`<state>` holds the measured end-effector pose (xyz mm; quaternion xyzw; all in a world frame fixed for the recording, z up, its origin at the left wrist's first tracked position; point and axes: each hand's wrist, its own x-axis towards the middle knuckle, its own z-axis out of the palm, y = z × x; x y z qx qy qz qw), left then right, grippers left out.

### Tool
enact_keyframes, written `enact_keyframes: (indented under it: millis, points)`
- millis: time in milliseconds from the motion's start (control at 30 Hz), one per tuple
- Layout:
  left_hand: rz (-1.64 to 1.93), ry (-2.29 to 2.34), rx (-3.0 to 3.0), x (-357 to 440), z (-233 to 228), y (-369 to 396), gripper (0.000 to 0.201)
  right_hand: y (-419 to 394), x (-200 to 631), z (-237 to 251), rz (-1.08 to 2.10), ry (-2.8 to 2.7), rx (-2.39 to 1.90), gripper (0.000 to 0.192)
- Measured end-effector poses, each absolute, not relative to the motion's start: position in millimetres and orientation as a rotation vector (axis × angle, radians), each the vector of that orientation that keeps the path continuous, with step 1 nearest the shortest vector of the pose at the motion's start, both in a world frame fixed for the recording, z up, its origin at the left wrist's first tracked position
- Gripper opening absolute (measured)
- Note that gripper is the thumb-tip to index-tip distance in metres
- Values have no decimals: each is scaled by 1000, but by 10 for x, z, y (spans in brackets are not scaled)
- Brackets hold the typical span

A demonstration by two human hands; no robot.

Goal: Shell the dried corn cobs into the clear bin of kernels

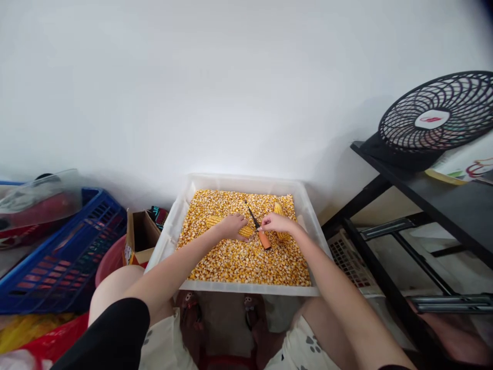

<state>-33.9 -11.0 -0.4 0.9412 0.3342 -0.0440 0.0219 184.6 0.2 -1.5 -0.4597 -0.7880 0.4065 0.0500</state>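
Observation:
A white plastic tub (246, 288) in front of me holds a thick layer of loose corn kernels (239, 264). My left hand (232, 226) lies over a yellow corn cob (213, 221), its fingers curled round it; the cob shows on both sides of the hand. My right hand (277, 222) has its fingertips pinched at the neck of a screwdriver-like tool (264, 240), which has an orange handle and a thin dark shaft pointing away from me. Another corn cob (278, 207) rests on the kernels, partly hidden behind my right hand.
To the left are a blue plastic crate (57, 267), an open cardboard box (140, 236) and a pink basin (110, 259). On the right stands a black-framed rack (385, 174) with a black fan (435, 118) on top. A white wall (246, 92) rises behind the tub.

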Motion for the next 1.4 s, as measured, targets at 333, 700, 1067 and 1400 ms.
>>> enact_keyframes:
  millis: [333, 700, 1067, 1400]
  points:
    - [0, 986, 3045, -398, -163, -157, 60, -5, 1778, -87, 1315, -2301, -1414, 28]
    - [41, 933, 3153, -443, -190, -203, 57, 27, 1885, -273, 2208, -1589, -1383, 31]
    - [172, 993, 3023, -443, -125, -150, 49, -3, 1831, 48, 1791, -1942, -1370, 31]
    - [144, 1074, 2917, -416, -141, -174, 50, -7, 1741, -180, 1464, -2342, -1327, 26]
